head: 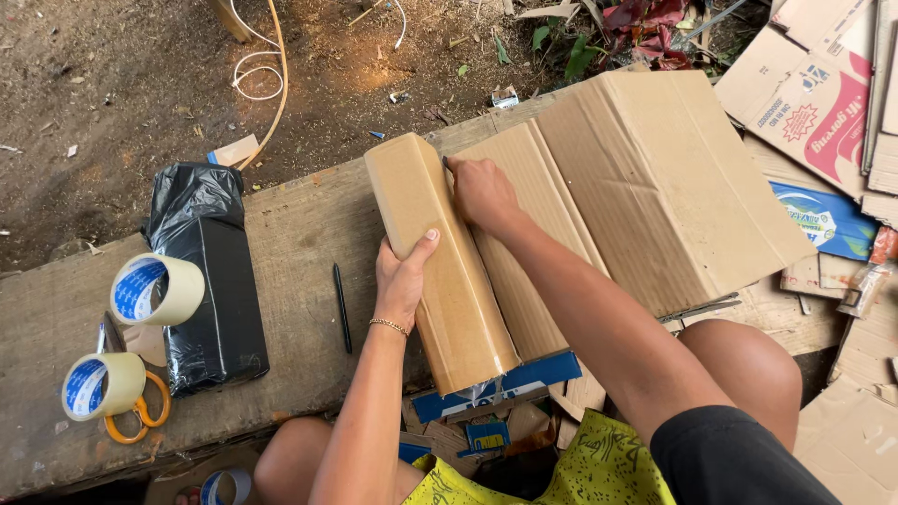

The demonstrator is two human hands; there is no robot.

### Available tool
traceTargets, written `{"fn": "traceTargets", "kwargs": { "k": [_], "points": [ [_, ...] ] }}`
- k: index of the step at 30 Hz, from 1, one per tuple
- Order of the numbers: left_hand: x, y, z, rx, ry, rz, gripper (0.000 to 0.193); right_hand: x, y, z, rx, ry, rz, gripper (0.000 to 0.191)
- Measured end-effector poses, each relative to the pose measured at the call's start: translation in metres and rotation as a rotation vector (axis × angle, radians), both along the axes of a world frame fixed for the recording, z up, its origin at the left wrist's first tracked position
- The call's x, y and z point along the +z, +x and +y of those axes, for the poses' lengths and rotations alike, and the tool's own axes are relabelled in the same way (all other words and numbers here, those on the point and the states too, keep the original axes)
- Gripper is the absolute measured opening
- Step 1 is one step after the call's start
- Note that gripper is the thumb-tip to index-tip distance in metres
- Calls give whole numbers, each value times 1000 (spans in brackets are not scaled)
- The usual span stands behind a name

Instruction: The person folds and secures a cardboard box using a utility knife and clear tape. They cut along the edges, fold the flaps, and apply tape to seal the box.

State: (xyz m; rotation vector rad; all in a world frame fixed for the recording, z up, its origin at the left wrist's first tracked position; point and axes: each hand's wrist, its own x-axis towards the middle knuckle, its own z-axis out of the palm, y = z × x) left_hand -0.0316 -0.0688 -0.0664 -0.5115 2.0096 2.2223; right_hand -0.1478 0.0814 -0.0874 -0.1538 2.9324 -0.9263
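A long object wrapped in brown cardboard (pixel 440 271) lies on a wooden plank table (pixel 299 234). My left hand (pixel 404 276) grips its left side, thumb on top. My right hand (pixel 482 194) presses down at the fold where the wrapped part meets the rest of the flattened brown cardboard sheet (pixel 655 187), which spreads out to the right over the table edge. A gold bracelet is on my left wrist.
A block wrapped in black plastic (pixel 210 281) lies to the left. Two rolls of clear tape (pixel 154 290) (pixel 101 385), orange-handled scissors (pixel 140 416) and a black pen (pixel 342 307) sit on the table. Flattened printed boxes (pixel 823 103) are piled at right. Dirt ground lies beyond.
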Motion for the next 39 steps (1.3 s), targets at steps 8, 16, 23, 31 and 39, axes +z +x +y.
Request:
{"fn": "traceTargets", "kwargs": {
  "k": [8, 16, 23, 31, 39],
  "points": [
    [-10, -2, 0, 40, 8, 28, 67, 1, 1, 6, 170, 169, -17, 42],
    [-10, -2, -1, 42, -35, 10, 67, 17, 60, 13, 141, 94, -96, 35],
    [-12, -2, 1, 25, 51, 95, 58, 22, 103, 21, 122, 112, -80, 24],
    [-20, -7, 1, 43, -2, 24, 70, 26, 168, 36, 138, 73, -56, 22],
    [-29, -10, 1, 47, 58, 68, 66, 38, 230, 47, 93, 41, -98, 27]
  ]
}}
